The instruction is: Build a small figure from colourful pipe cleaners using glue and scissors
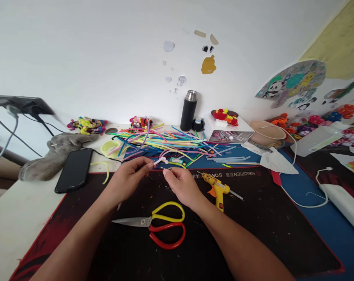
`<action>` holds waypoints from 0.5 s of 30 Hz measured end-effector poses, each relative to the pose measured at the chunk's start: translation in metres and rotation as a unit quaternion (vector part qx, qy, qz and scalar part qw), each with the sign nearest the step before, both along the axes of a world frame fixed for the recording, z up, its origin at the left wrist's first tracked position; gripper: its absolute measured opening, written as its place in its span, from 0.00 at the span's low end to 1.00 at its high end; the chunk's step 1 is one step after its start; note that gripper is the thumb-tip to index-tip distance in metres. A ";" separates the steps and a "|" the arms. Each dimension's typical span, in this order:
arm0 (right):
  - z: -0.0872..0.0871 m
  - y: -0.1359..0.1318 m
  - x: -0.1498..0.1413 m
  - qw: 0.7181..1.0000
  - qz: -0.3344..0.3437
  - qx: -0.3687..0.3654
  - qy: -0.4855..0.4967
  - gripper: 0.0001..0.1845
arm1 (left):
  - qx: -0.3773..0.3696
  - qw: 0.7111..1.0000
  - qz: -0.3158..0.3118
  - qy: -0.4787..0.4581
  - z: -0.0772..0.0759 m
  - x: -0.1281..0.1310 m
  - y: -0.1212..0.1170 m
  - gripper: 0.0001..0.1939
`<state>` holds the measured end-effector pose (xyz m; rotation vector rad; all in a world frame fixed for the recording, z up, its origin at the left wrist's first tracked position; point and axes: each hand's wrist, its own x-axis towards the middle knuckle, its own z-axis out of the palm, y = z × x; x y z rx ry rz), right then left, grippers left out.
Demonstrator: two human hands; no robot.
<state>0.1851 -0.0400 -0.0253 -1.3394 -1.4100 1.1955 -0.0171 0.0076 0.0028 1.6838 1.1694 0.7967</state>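
Note:
My left hand pinches a pale pink pipe cleaner, bent into a small curl at its free end. Just to the right, my right hand is closed, thumb against fingers, around something thin whose small tip pokes out toward the left hand; its kind is too small to tell. The two hands are close together but apart. Nearer to me, scissors with one yellow and one red handle lie on the black mat. A yellow glue gun rests right of my right hand, a glue stick in its back.
A heap of colourful pipe cleaners lies behind my hands. Glue sticks lie to its right. A black phone is at left, a black thermos by the wall, a white power strip at right.

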 end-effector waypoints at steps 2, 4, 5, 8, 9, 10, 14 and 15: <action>-0.001 0.000 -0.001 1.000 0.003 -0.002 0.002 0.28 | 0.002 1.000 0.004 -0.005 0.000 0.000 0.000 0.23; -0.001 -0.001 -0.001 1.000 0.004 -0.003 0.001 0.27 | 0.003 1.000 0.009 -0.007 0.001 0.000 -0.001 0.23; -0.001 -0.001 -0.001 1.000 0.004 -0.003 0.000 0.27 | 0.006 1.000 0.012 -0.005 0.001 0.000 -0.001 0.22; -0.001 -0.001 -0.002 1.000 0.006 -0.003 -0.001 0.27 | 0.013 1.000 0.014 0.006 0.001 0.000 -0.001 0.21; -0.001 -0.001 -0.002 1.000 0.007 -0.002 -0.002 0.27 | 0.015 1.000 0.015 0.007 0.001 0.000 -0.001 0.21; -0.001 -0.001 -0.002 1.000 0.008 -0.001 -0.003 0.27 | 0.016 1.000 0.015 0.008 0.001 -0.001 -0.001 0.21; -0.002 -0.001 -0.003 1.000 0.012 0.000 -0.008 0.27 | 0.016 1.000 0.015 0.004 0.001 0.000 -0.001 0.20; -0.002 -0.001 -0.003 1.000 0.012 -0.001 -0.010 0.27 | 0.015 1.000 0.016 0.002 0.001 0.000 -0.001 0.20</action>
